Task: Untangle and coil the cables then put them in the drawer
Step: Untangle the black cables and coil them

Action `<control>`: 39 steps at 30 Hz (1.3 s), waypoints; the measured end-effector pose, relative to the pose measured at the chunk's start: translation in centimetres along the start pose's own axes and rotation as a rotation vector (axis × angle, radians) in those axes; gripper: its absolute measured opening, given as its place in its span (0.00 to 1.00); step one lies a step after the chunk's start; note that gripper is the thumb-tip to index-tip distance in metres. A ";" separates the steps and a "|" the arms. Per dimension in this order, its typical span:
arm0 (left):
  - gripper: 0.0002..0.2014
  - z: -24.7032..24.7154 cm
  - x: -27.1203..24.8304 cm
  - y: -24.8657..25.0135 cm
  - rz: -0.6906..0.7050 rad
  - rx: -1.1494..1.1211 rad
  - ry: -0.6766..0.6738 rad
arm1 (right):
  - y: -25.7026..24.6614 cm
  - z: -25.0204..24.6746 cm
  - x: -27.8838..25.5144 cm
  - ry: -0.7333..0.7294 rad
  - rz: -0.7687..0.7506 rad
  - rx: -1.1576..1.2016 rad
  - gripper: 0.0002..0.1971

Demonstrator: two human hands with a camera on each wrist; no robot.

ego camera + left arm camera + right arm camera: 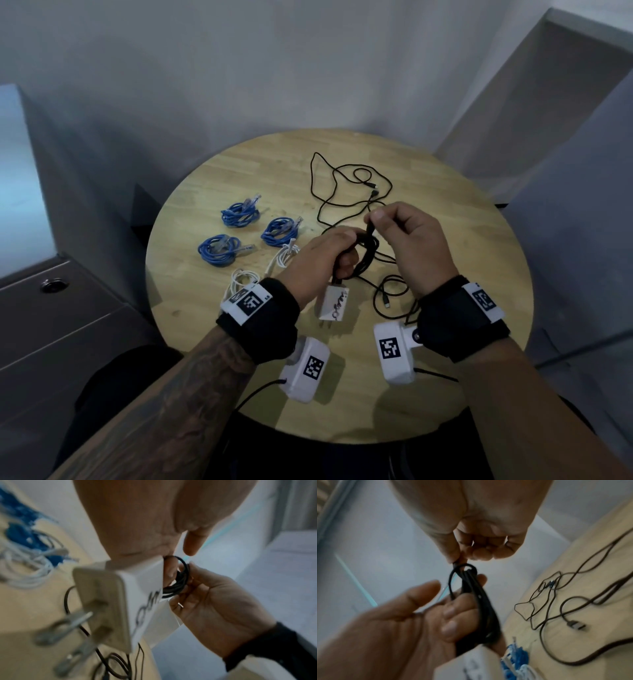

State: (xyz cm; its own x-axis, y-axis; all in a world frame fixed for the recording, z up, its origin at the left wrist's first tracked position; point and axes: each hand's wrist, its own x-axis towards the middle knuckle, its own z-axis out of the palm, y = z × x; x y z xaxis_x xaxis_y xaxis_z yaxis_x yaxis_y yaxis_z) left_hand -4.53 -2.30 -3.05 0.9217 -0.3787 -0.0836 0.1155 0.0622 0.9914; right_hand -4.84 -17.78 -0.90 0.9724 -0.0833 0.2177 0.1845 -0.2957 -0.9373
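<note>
My left hand (329, 260) grips a coiled black cable (364, 255) above the round wooden table (479, 260); a white charger block (334, 303) with prongs (68, 623) hangs below it. My right hand (407, 236) pinches the cable's end (458, 562) at the top of the coil (479, 601). Loose tangled black cables (346, 185) lie further back and under my hands. Three blue coiled cables (239, 214) (281, 233) (219, 248) and white cables (246, 277) rest on the left side.
A grey drawer cabinet (51, 325) with a round lock stands to the left of the table, shut. White walls enclose the corner behind. A grey ledge (582, 120) rises at the right. Wrist cameras (305, 370) (397, 353) hang over the table's near part.
</note>
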 end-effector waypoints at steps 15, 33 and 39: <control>0.11 0.8 -1.1 -1.5 0.027 -0.025 0.047 | 0.8 0.3 1.1 0.211 0.136 0.140 0.10; 0.03 -0.5 -0.7 -0.3 0.061 -0.074 0.170 | 1.2 2.7 -1.1 0.000 0.271 0.196 0.10; 0.02 -0.2 -0.8 -0.2 0.162 -0.032 0.259 | 0.4 2.1 -1.1 -0.074 0.129 0.126 0.08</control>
State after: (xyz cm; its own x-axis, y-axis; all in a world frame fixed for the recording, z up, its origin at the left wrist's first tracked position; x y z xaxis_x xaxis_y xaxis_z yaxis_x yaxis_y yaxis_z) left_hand -5.24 -1.84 -3.22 0.9923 -0.1142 0.0480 -0.0326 0.1326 0.9906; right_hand -5.56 -15.83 -2.10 0.9962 -0.0409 0.0769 0.0691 -0.1657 -0.9838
